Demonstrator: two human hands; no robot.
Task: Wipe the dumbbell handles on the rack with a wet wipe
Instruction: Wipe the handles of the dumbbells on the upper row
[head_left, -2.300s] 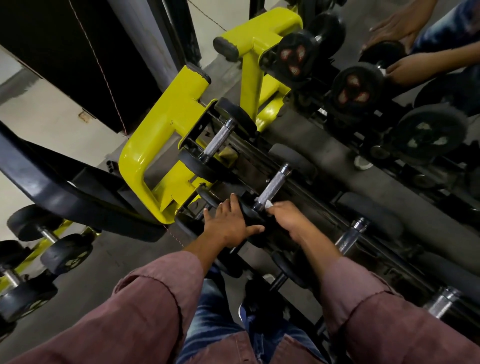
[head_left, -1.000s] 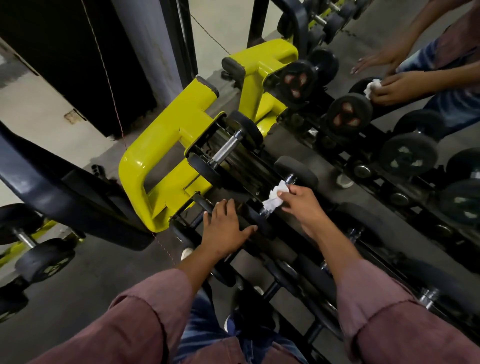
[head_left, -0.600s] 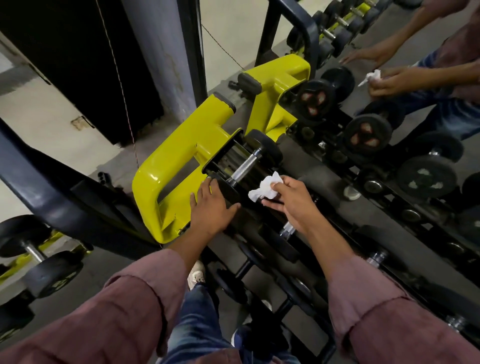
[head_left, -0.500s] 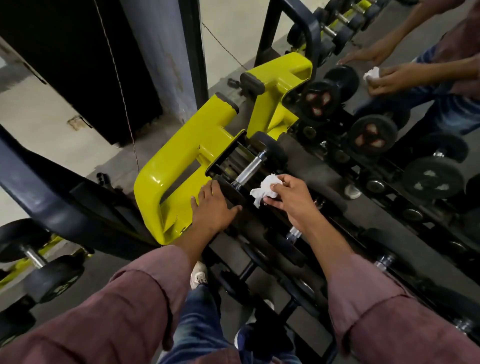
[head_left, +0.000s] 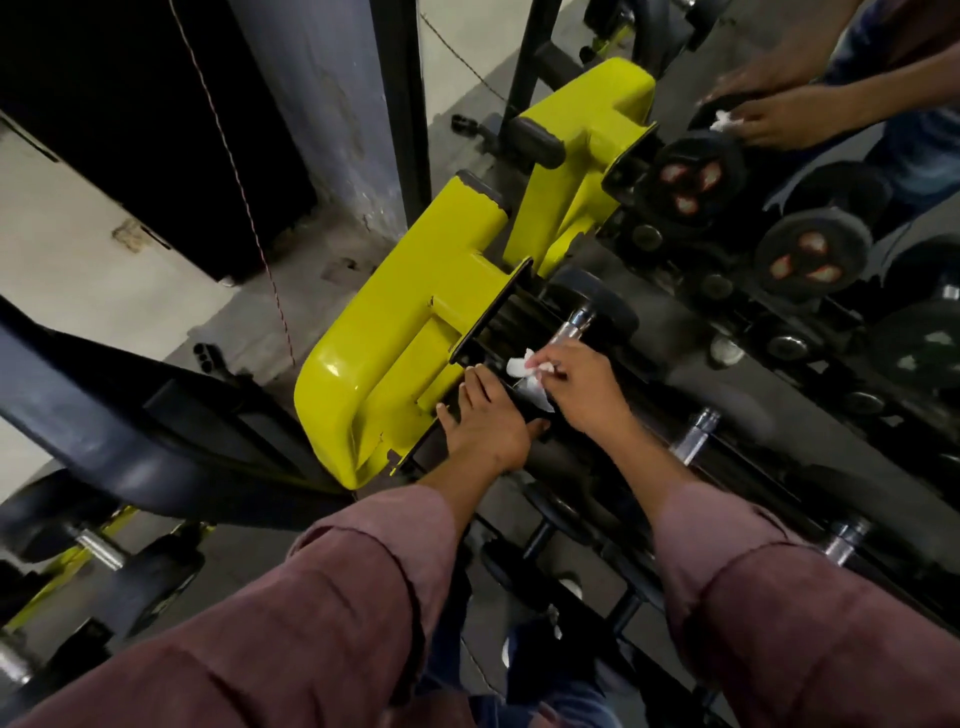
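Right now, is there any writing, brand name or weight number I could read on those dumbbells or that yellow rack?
None can be read.
Black round dumbbell ends: reddish marks on the faces, too blurred to tell as letters or numbers.
Glossy yellow metal rack frame: plain paint, no label showing.
Crumpled white wet wipe held in the right hand: no print visible.

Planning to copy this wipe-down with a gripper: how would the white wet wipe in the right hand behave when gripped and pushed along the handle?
The wet wipe is crumpled and droops from the right hand, so it is probably floppy and light. It seems to bunch against the chrome handle, so it would likely fold rather than slide flat.
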